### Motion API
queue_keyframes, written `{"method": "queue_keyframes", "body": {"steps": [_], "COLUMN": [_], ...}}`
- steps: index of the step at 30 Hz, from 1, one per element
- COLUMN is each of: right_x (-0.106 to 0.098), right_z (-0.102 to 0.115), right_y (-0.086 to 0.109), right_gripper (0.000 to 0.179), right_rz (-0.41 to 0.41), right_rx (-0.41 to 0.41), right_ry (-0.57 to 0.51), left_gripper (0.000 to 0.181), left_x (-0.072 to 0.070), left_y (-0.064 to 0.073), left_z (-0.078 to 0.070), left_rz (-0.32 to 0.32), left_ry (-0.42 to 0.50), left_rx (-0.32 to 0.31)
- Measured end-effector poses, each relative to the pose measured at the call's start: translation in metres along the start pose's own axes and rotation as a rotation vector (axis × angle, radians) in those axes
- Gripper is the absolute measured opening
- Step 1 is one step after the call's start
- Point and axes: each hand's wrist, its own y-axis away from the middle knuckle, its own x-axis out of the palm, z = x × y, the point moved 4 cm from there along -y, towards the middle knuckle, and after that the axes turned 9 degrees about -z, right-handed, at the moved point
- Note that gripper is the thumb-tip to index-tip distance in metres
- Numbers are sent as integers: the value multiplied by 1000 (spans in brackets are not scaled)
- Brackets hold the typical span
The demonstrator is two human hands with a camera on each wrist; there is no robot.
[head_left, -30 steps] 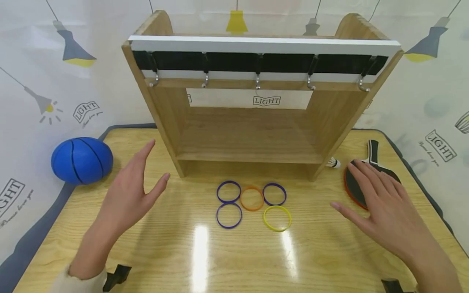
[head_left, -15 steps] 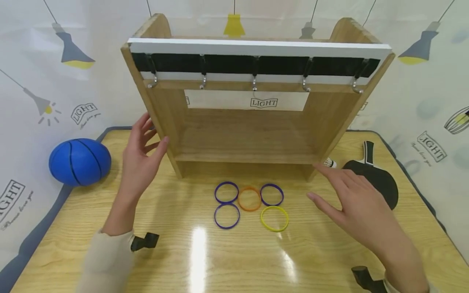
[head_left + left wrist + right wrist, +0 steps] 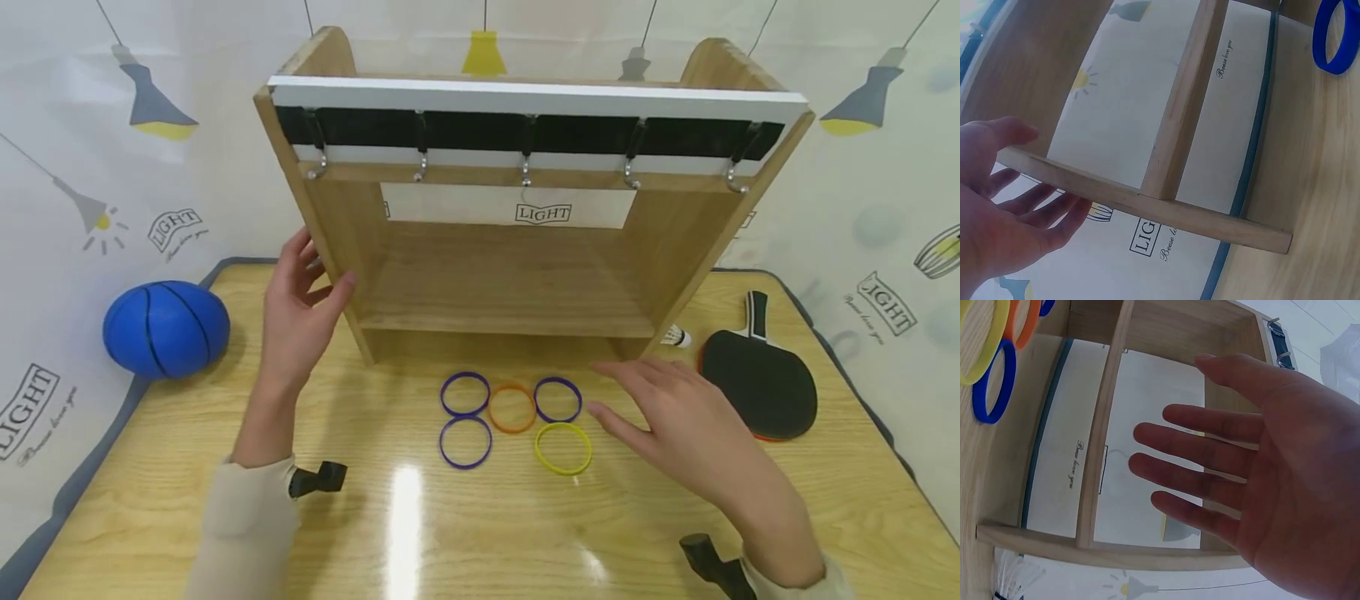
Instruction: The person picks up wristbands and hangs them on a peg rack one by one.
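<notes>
My left hand (image 3: 296, 325) grips the left side panel of a wooden rack (image 3: 510, 322), thumb at its front edge and fingers on the outer face. In the left wrist view, the fingers (image 3: 1072, 219) of that hand partly pass behind the panel. My right hand (image 3: 682, 417) hovers over the table, fingers extended and holding nothing. Left of it lie rubber rings like wristbands: yellow (image 3: 562, 472), orange (image 3: 512, 432) and three blue ones, among them a blue wristband (image 3: 979, 403). A row of metal hooks (image 3: 527, 171) hangs from the rack's black-and-white top strip.
A blue ball (image 3: 167, 329) with dark lines sits at the table's left. Right of the rack lie a black table tennis paddle (image 3: 757, 383) and a shuttlecock (image 3: 677, 337). A printed wall covering (image 3: 847, 208) stands behind.
My left hand has moved up and right onto the rack's side panel. My right hand has moved left from above the paddle to near the wristbands. The wristbands stay in place.
</notes>
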Motion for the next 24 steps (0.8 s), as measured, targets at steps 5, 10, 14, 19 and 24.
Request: {"method": "queue_keyframes", "body": {"steps": [5, 10, 14, 19, 24], "right_x": [9, 18, 25, 37, 51], "right_z": [7, 9, 7, 5, 2], "right_y": [-6, -8, -7, -7, -5], "right_gripper": [40, 39, 38, 33, 27], "right_rz": [56, 94, 109, 139, 268], "right_rx": [-11, -31, -42, -54, -49], "right_ry": [-38, -67, -76, -110, -168], "left_gripper": [56, 49, 46, 45, 42], "left_x": [-4, -11, -14, -12, -10], "left_y": [0, -3, -4, -2, 1], "left_z": [9, 26, 29, 22, 4], "left_rz": [-32, -85, -107, -119, -127], "left_ry": [1, -36, -38, -31, -31], "left_rx": [-22, -35, -41, -50, -48]}}
